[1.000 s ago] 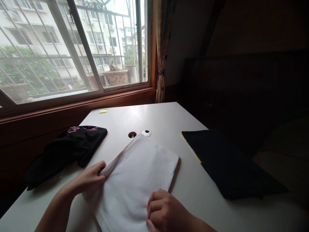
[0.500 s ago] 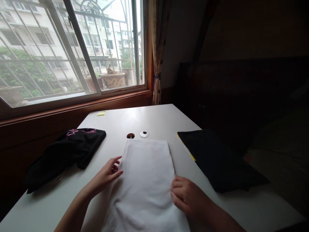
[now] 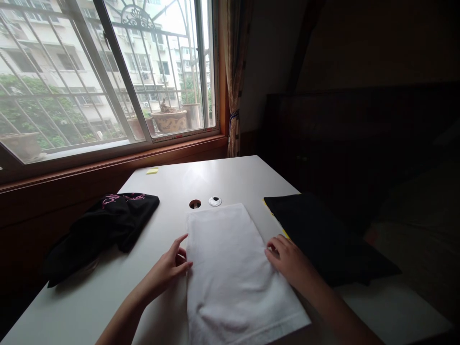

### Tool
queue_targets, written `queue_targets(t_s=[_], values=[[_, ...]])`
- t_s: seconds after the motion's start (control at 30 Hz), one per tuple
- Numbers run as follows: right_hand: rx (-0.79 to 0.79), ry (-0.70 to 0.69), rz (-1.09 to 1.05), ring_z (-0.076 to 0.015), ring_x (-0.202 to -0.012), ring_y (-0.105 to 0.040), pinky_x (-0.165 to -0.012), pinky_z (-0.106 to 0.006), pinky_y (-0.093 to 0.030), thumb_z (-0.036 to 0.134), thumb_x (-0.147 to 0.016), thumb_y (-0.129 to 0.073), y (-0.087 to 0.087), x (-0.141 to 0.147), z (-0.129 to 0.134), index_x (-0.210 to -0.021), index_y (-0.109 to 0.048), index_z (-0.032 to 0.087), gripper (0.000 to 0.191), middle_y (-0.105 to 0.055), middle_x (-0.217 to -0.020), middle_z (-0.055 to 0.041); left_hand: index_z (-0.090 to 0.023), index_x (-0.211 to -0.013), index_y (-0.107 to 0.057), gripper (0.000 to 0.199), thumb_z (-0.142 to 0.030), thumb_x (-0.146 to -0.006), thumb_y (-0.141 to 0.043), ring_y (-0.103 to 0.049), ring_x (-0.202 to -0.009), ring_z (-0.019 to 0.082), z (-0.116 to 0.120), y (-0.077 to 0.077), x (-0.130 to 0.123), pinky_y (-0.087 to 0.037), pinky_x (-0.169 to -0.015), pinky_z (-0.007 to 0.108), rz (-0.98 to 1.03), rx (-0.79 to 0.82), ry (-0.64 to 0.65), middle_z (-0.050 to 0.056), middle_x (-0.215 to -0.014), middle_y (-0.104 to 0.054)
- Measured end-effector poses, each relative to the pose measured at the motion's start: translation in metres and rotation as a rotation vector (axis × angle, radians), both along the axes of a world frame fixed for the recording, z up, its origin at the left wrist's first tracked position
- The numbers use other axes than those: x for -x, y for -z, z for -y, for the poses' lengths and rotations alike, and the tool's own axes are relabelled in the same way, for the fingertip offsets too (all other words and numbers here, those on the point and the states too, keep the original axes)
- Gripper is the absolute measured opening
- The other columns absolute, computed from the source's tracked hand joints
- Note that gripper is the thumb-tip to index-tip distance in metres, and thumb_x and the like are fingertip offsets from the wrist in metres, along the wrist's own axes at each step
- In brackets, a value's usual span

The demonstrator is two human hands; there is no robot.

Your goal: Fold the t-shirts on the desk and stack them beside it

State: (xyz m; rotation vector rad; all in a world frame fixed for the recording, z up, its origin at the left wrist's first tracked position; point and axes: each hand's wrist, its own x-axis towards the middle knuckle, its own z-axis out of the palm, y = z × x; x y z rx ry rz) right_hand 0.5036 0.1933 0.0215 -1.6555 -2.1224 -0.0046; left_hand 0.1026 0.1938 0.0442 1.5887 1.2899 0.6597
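A folded white cloth [image 3: 230, 268] lies flat on the white table [image 3: 161, 191], with some creases in its lower half. My left hand [image 3: 174, 263] rests at the cloth's left edge, thumb and fingers apart, fingertips touching it. On the right edge, my right hand [image 3: 283, 254] has its fingers curled with thumb and fingertips together at the cloth's border.
A crumpled black garment with pink lettering [image 3: 104, 230] lies at the left. At the right is a dark folded cloth [image 3: 323, 235] with yellow along its edge. Beyond the white cloth are a round hole [image 3: 195, 204], a metal ring [image 3: 215, 201] and a yellow note [image 3: 152, 170].
The white cloth has turned, its far end shifting left and its near end swinging right, so a lower hem shows. Both hands have moved a little to the right with it.
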Motion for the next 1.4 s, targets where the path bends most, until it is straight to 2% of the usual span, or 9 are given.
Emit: queue_targets(t_s=[0.13, 0.23, 0.57, 0.8, 0.97, 1.07, 1.17, 1.3, 1.4], values=[[-0.059, 0.077, -0.054, -0.0293, -0.098, -0.067, -0.089, -0.043, -0.053, 0.026, -0.089, -0.060, 0.016, 0.004, -0.007, -0.125, -0.057, 0.017, 0.037, -0.065, -0.108, -0.0133, -0.030, -0.155, -0.026, 0.077, -0.041, -0.089, -0.064, -0.067, -0.080, 0.017, 0.001, 0.004, -0.006, -0.056, -0.076, 0.036, -0.011, 0.000, -0.032, 0.002, -0.104, -0.060], [0.026, 0.109, -0.073, -0.0314, -0.103, -0.067, -0.091, -0.044, -0.054, 0.028, -0.090, -0.060, 0.019, 0.013, -0.010, -0.135, -0.052, 0.016, 0.048, -0.063, -0.117, -0.0173, -0.031, -0.155, -0.026, 0.076, -0.042, -0.090, -0.063, -0.065, -0.078, 0.016, 0.002, 0.007, -0.010, -0.055, -0.076, 0.035, -0.049, -0.015, -0.063, 0.002, -0.105, -0.058], [0.579, 0.133, -0.377, -0.0325, -0.120, -0.065, -0.098, -0.041, -0.051, 0.033, -0.087, -0.060, -0.023, 0.025, -0.018, -0.152, -0.039, 0.017, 0.070, -0.067, -0.130, -0.0177, -0.028, -0.152, -0.037, 0.075, -0.041, -0.084, -0.067, -0.061, -0.107, 0.026, 0.006, 0.016, -0.030, -0.053, -0.096, 0.045, -0.021, -0.141, -0.227, 0.008, -0.119, -0.055], [0.396, -0.031, -0.449, -0.0261, -0.135, -0.056, -0.115, -0.040, -0.042, 0.025, -0.088, -0.048, -0.017, 0.032, -0.004, -0.142, -0.056, 0.021, 0.055, -0.060, -0.145, -0.0109, -0.025, -0.134, -0.056, 0.055, -0.042, -0.084, -0.067, -0.058, -0.118, 0.030, 0.013, 0.007, -0.047, -0.050, -0.097, 0.044, 0.097, -0.098, -0.373, 0.009, -0.119, -0.057], [0.449, -0.052, -0.562, -0.0249, -0.133, -0.058, -0.116, -0.041, -0.042, 0.024, -0.087, -0.048, -0.014, 0.026, 0.006, -0.136, -0.063, 0.022, 0.051, -0.064, -0.141, -0.0084, -0.026, -0.123, -0.058, 0.047, -0.044, -0.082, -0.072, -0.062, -0.106, 0.024, 0.015, -0.001, -0.055, -0.051, -0.089, 0.034, 0.301, -0.001, -0.442, 0.004, -0.107, -0.060], [0.457, -0.037, -0.619, -0.0263, -0.131, -0.060, -0.115, -0.043, -0.044, 0.026, -0.088, -0.050, -0.015, 0.018, 0.011, -0.133, -0.067, 0.023, 0.048, -0.066, -0.139, -0.0079, -0.027, -0.122, -0.055, 0.054, -0.042, -0.077, -0.080, -0.064, -0.097, 0.021, 0.017, -0.001, -0.061, -0.053, -0.083, 0.031, 0.455, 0.109, -0.510, 0.004, -0.111, -0.060], [0.436, -0.037, -0.639, -0.0271, -0.133, -0.059, -0.115, -0.043, -0.045, 0.027, -0.088, -0.051, -0.019, 0.009, 0.016, -0.133, -0.069, 0.024, 0.048, -0.065, -0.141, -0.0077, -0.031, -0.132, -0.048, 0.067, -0.041, -0.076, -0.083, -0.065, -0.108, 0.024, 0.023, -0.005, -0.070, -0.056, -0.084, 0.033, 0.567, 0.249, -0.538, 0.008, -0.133, -0.056], [0.423, -0.050, -0.628, -0.0276, -0.140, -0.052, -0.118, -0.044, -0.042, 0.025, -0.088, -0.051, -0.032, -0.003, 0.022, -0.135, -0.069, 0.026, 0.050, -0.061, -0.146, -0.0068, -0.040, -0.150, -0.033, 0.088, -0.040, -0.078, -0.083, -0.053, -0.137, 0.031, 0.035, -0.010, -0.088, -0.052, -0.103, 0.039, 0.623, 0.327, -0.452, 0.009, -0.162, -0.036], [0.417, -0.090, -0.619, -0.0278, -0.142, -0.050, -0.122, -0.048, -0.037, 0.024, -0.089, -0.050, -0.045, -0.015, 0.024, -0.136, -0.069, 0.027, 0.051, -0.059, -0.149, -0.0060, -0.041, -0.158, -0.025, 0.100, -0.040, -0.078, -0.083, -0.034, -0.151, 0.034, 0.041, -0.006, -0.102, -0.037, -0.120, 0.044, 0.502, 0.241, -0.335, 0.006, -0.169, -0.024]])
